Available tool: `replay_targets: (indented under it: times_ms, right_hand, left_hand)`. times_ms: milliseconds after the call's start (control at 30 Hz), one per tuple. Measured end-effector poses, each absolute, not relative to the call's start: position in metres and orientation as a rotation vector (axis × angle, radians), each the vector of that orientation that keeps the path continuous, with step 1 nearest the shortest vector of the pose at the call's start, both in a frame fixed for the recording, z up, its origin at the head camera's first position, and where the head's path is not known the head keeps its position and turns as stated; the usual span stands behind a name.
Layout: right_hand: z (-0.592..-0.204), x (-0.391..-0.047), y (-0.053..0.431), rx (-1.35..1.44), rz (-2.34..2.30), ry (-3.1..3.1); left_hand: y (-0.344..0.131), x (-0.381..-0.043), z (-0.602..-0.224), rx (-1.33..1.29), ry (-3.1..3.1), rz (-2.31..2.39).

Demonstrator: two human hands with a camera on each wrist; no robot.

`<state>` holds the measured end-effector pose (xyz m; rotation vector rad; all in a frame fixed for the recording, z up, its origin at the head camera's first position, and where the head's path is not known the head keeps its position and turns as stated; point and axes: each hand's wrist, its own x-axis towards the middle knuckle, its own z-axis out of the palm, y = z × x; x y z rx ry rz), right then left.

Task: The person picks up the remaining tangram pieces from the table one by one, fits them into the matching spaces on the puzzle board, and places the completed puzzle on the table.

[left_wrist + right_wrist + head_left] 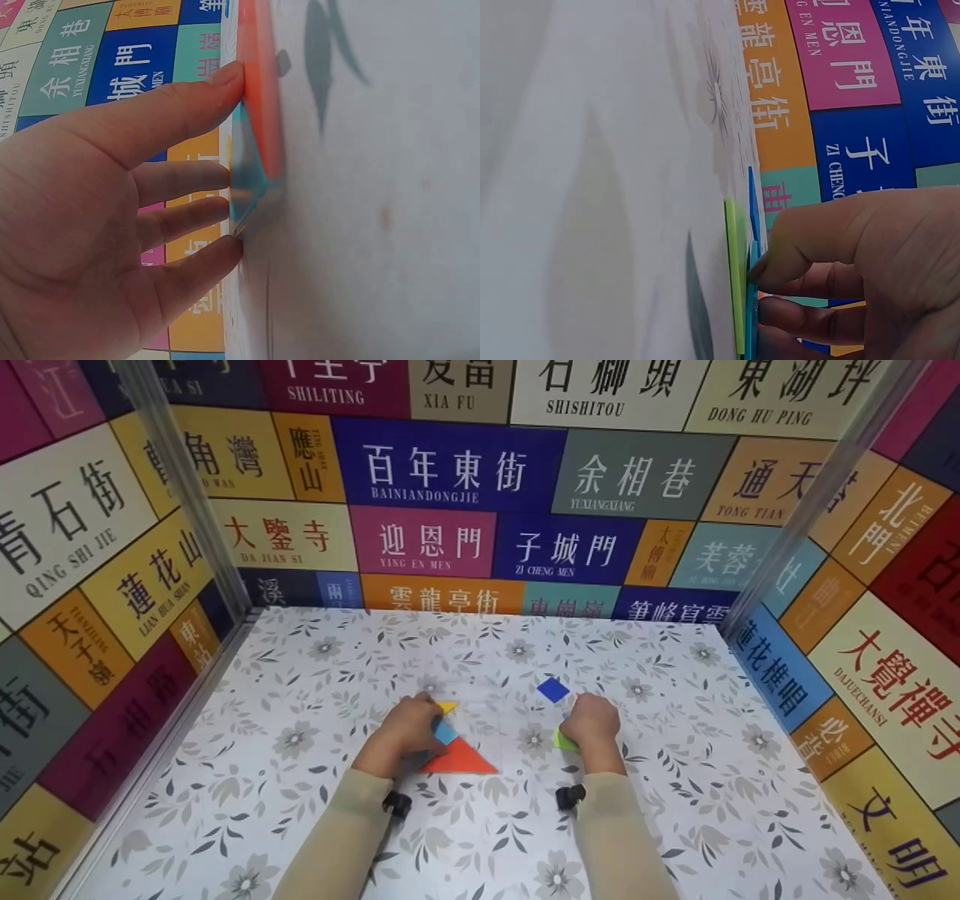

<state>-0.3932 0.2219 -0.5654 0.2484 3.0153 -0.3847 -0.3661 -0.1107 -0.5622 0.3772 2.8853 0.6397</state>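
My left hand (409, 724) rests over a group of flat tangram pieces. In the left wrist view its thumb touches an orange-red triangle (259, 90), and its fairly straight fingers touch a light-blue piece (247, 157). A yellow piece (448, 707) pokes out beyond the fingers in the head view. Farther right, my right hand (594, 724) has its fingers curled and pinches a second light-blue piece (751, 322), whose outline is mostly hidden. Beside that lies a lime-green piece (736, 277), partly covered by the hand in the head view.
A dark-blue square (553, 689) lies flat just beyond my right hand. The white table (315, 825) carries a grey flower and leaf print. Panels with coloured place-name signs (450, 465) enclose its back and sides. A black band (396, 804) sits on each wrist.
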Motion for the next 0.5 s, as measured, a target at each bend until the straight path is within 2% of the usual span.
replay_targets:
  times_ms: [500]
  right_hand:
    - [-0.5638, -0.3877, 0.2241, 0.341, -0.67, 3.109]
  left_hand:
    - [-0.11, -0.3659, -0.5606, 0.302, 2.836, 0.72]
